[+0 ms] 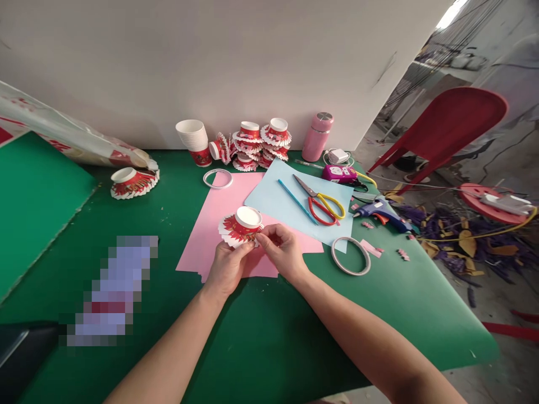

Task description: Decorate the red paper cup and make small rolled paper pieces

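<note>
Just above the pink paper (206,224), my left hand (229,266) grips a red paper cup (242,227) cut into a fringe of folded white-edged strips, its white base facing up. My right hand (284,249) pinches at the cup's right side, thumb and forefinger together at the fringe; whether a small piece is between them I cannot tell. Light blue paper (269,193) lies over the pink sheets, bearing scissors (322,205) with red and yellow handles and a blue pencil (297,201). A tape roll (351,256) rests right of my hands.
Finished-looking fringed cups (248,146) are stacked at the back beside white cups (191,134) and a pink bottle (318,136). Another fringed cup (135,182) sits left. A blue glue gun (383,212) and small pink pieces (403,255) lie near the right edge; a red chair (450,134) stands beyond.
</note>
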